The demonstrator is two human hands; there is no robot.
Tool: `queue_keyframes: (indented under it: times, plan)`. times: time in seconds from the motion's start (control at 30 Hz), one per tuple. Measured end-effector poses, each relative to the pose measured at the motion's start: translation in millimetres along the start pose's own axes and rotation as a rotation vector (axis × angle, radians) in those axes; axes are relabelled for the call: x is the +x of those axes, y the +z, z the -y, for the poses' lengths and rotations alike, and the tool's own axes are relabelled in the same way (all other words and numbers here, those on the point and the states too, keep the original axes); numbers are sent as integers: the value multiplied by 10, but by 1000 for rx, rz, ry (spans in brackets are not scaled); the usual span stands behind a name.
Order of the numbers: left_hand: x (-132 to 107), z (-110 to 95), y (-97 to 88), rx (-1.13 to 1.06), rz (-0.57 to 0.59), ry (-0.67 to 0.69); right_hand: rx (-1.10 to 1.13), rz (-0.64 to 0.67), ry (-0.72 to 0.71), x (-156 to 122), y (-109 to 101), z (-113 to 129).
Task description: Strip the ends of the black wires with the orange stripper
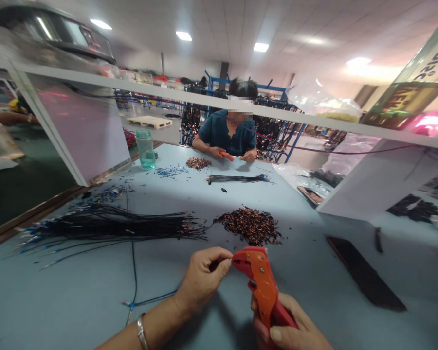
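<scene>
My right hand [284,325] is wrapped around the handles of a red and orange wire stripper [264,287], its head tilted up and to the left. Right at the tool's jaws, my left hand [206,272] is closed in a pinch. A thin black wire [155,297] with a blue terminal at its far end comes out from under that hand; its pinched end is mostly hidden by the fingers. Beyond the tool lies a pile of small black and copper-coloured offcuts [250,226]. To the left is a bundle of black wires [131,226] with blue terminals.
Across the table [190,199] a co-worker [226,131] holds a red tool. Near them are a smaller wire bundle [237,179], a copper-coloured pile [199,163] and a green bottle [145,150]. A dark flat phone-like slab [365,272] lies at right. A white shelf rail [277,114] crosses overhead.
</scene>
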State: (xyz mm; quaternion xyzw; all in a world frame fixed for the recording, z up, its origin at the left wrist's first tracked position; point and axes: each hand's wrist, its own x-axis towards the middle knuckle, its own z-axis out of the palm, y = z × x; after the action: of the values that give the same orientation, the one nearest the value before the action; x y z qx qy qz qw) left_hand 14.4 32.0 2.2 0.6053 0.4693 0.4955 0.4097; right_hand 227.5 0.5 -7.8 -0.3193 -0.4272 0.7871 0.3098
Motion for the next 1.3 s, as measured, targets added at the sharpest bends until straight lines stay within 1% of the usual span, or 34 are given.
queue_keyframes:
  times: [0.23,0.53,0.77,1.03,1.2,1.3]
  plan:
    - [12,19,-2,22,6,-19,-33,-30,-19,22,0,-51]
    - [16,24,8,1,9,-21,-25,-143,14,-5,49,-55]
    - [16,10,15,-22,20,-53,-61,-163,-2,-8,68,-66]
    - [44,36,29,-29,4,-87,38,-129,24,56,31,-100]
    - [36,-5,38,7,6,-98,79,-91,9,66,12,-80]
    - [41,-8,28,25,2,-99,119,-72,24,54,6,-38]
